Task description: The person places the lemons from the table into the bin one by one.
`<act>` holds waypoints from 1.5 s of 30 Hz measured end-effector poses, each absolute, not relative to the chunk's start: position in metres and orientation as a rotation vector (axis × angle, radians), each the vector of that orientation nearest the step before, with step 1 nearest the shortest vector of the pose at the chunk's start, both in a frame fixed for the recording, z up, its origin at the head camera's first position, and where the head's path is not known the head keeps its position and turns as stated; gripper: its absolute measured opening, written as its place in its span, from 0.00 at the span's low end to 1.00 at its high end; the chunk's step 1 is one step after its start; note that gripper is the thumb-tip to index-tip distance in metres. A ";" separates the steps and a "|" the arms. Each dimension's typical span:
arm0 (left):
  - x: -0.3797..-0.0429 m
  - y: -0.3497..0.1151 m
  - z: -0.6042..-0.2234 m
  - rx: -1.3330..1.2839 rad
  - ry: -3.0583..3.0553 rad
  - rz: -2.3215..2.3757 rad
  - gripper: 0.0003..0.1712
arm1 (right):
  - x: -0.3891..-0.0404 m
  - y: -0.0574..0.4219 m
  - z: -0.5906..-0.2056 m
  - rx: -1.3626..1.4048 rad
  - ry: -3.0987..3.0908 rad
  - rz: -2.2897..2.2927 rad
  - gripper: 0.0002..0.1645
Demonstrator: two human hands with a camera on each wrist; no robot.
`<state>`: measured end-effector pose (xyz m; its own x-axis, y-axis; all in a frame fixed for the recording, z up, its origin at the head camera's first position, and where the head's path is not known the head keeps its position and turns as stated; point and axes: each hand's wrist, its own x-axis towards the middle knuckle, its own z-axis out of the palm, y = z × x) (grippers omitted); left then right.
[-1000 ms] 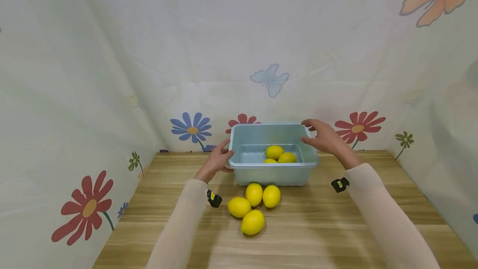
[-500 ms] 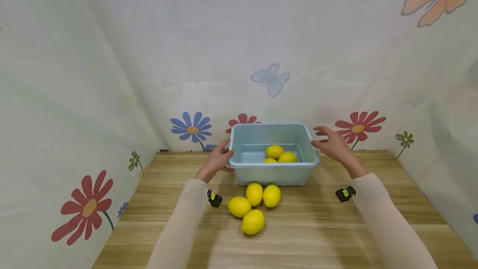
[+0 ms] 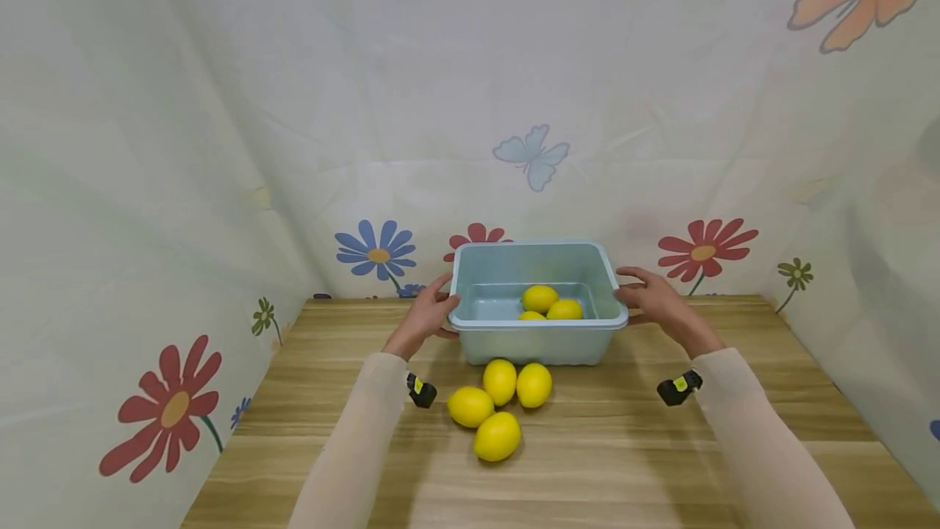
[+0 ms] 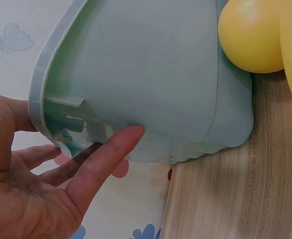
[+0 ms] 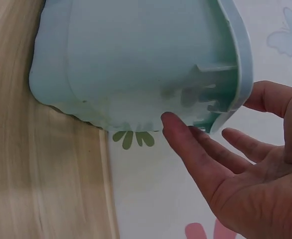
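A light blue plastic bin (image 3: 536,345) stands on the table with three lemons (image 3: 540,299) inside it. My left hand (image 3: 423,315) holds the bin's left end, thumb at the rim and fingers under it. In the left wrist view, a fingertip (image 4: 133,132) lies against the outer wall. My right hand (image 3: 656,302) grips the opposite end the same way, thumb at the rim (image 5: 244,74) and fingers spread below. Several more lemons (image 3: 499,382) lie clustered on the table in front of the bin, nearer the left hand.
The wood-grain table (image 3: 602,464) reaches back to a white curtain (image 3: 411,104) printed with flowers and butterflies. Curtain also hangs on both sides. The bin stands close to the table's back edge.
My right hand has let go of the right rim's back part, moved outward, then come down and forward to hold the right end. The left hand, bin and lemons stay put.
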<state>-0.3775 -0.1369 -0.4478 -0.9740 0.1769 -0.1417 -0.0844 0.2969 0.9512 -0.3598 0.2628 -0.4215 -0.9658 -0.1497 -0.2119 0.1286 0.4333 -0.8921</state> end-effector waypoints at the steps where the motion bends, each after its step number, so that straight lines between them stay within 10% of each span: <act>1: -0.378 -0.137 -0.448 0.086 2.346 1.740 0.34 | -0.360 0.263 -0.423 -0.027 2.415 -1.567 0.39; 21: -0.373 -0.128 -0.445 0.218 2.808 1.468 0.34 | -0.355 0.268 -0.430 -0.030 2.361 -1.706 0.39; 45: -0.276 -0.115 -0.440 0.990 3.462 0.944 0.26 | -0.354 0.259 -0.430 -0.011 2.351 -1.710 0.40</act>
